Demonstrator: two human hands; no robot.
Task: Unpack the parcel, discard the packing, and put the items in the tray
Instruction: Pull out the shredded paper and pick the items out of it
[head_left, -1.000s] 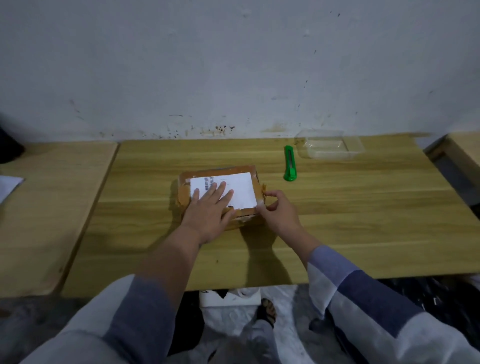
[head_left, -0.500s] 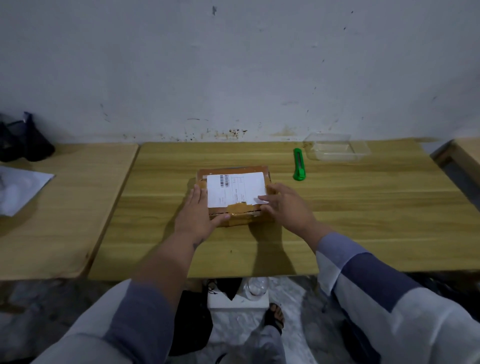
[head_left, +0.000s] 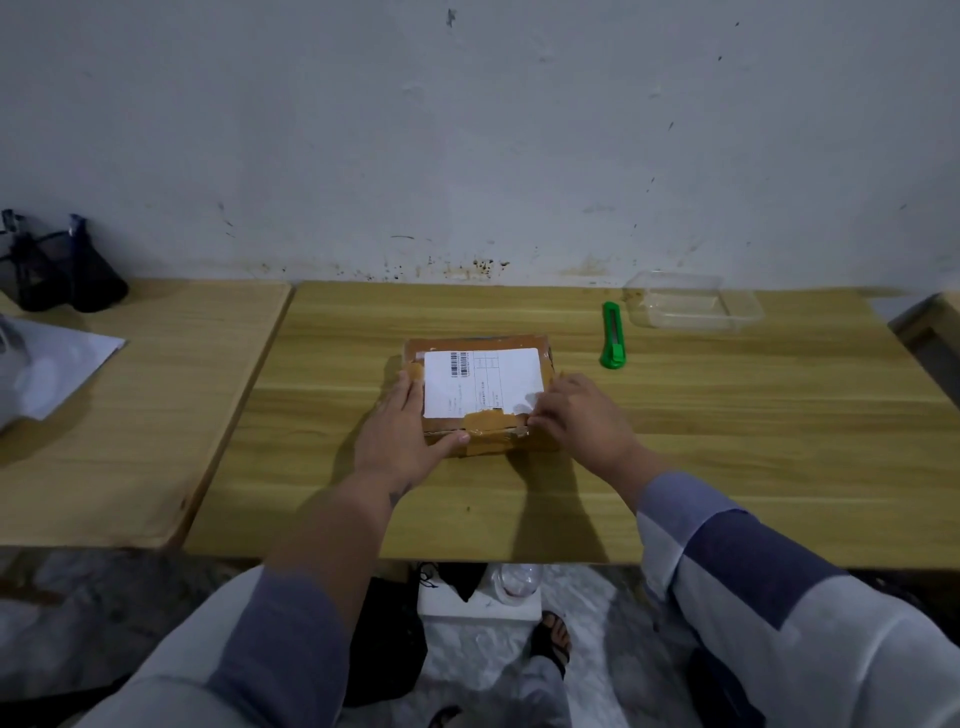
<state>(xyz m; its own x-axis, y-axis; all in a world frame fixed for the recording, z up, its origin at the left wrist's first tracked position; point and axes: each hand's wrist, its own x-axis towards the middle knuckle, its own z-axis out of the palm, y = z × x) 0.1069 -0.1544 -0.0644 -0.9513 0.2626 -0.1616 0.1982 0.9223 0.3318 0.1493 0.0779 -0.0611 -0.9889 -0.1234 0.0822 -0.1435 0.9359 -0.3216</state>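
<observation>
A taped cardboard parcel (head_left: 480, 395) with a white shipping label (head_left: 483, 382) lies mid-table on the wooden table (head_left: 727, 441). The left hand (head_left: 400, 436) grips its near-left corner, thumb along the near side. The right hand (head_left: 576, 421) pinches at the near-right corner of the label. Far right, a green utility knife (head_left: 613, 336) lies just left of the clear plastic tray (head_left: 693, 301).

Bare workroom: wooden tables (head_left: 727, 441), stained wall (head_left: 467, 130)
</observation>
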